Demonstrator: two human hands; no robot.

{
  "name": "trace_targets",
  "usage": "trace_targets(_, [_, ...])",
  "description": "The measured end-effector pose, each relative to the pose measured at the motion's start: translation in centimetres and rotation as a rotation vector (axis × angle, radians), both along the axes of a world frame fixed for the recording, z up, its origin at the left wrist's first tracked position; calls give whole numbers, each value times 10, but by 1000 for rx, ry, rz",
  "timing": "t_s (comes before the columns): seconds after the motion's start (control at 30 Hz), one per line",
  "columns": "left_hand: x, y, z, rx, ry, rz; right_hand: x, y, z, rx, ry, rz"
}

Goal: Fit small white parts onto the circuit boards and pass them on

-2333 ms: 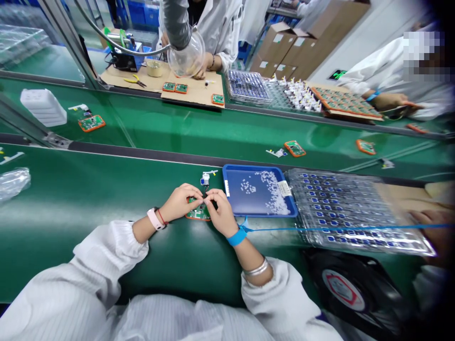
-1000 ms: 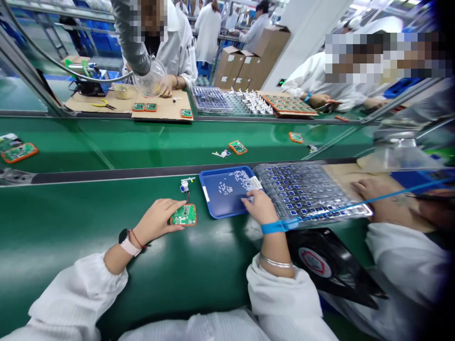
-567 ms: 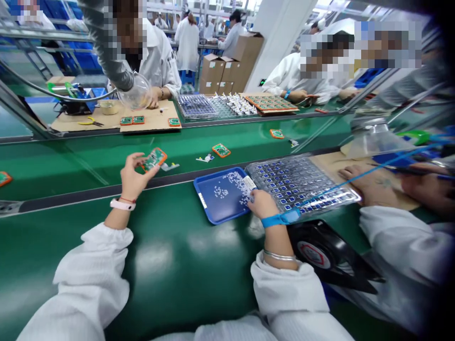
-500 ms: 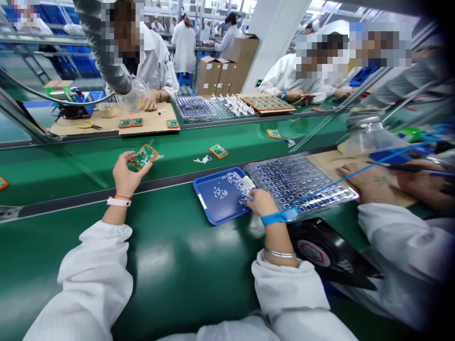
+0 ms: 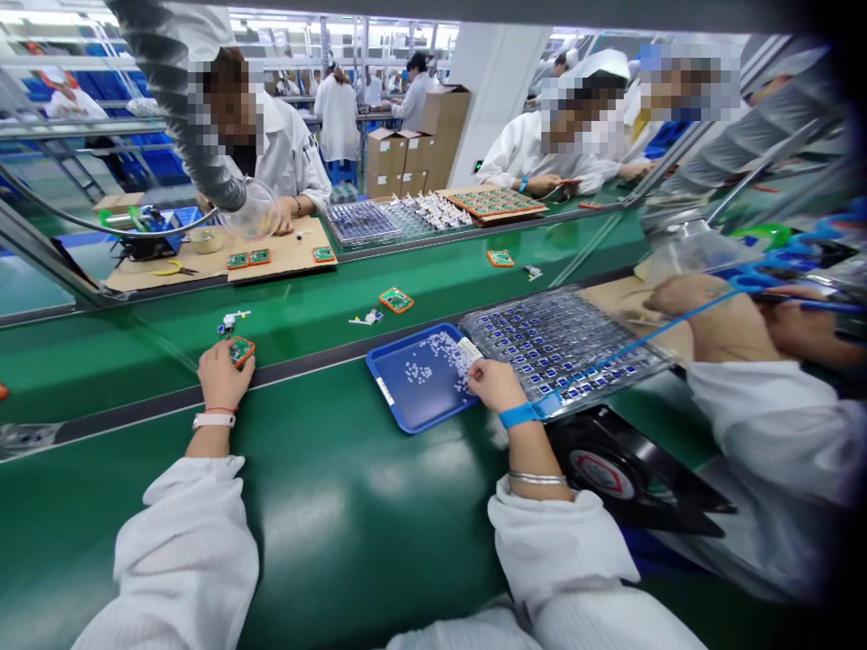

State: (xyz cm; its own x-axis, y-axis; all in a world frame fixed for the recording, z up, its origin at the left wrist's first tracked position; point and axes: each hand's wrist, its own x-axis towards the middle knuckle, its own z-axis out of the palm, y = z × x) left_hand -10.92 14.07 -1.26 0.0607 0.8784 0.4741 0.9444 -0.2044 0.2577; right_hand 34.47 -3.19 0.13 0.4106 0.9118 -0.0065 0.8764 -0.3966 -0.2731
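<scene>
The left hand (image 5: pixel 223 375) pinches a small circuit board (image 5: pixel 242 351), light, stiff and best held edgewise; the right hand (image 5: pixel 497 385) rests half-closed at the blue tray (image 5: pixel 393 397), any hold unclear.

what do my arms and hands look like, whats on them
Your sleeves are white and finely striped, with gathered cuffs. Your left hand has a pale pink wristband and a thin red string. Your right hand has a blue wrist strap with a blue cord and a silver bangle.
</scene>
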Motion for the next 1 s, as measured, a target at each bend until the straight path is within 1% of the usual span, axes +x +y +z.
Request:
trace_targets(0.13, [17,-13,-3,48,-20,-138,4,2,-8,140,114,42])
trace_targets(0.23, [26,-19,-3,46,-17,-195,-5,10,-12,231,190,154])
trace_targets(0.3, [27,-20,-3,48,-16,-213,-13,17,-14,266,197,234])
trace_targets(0.47, [21,-15,-5,29,-28,-182,-26,30,-16,271,151,330])
trace_targets(0.6, [16,-13,-8,-13,-48,-140,-23,26,-20,327,156,391])
trace_targets(0.7, [17,-14,-9,-32,-57,-131,-17,20,-25,399,162,388])
trace_targets(0.77, [17,-14,-10,-37,-66,-130,-13,17,-27,420,153,390])
trace_targets(0.9, [18,-15,-10,-48,-85,-139,-12,16,-31,406,122,414])
trace_targets(1.0, [22,-15,-8,-38,-87,-166,-15,15,-30,393,106,414])
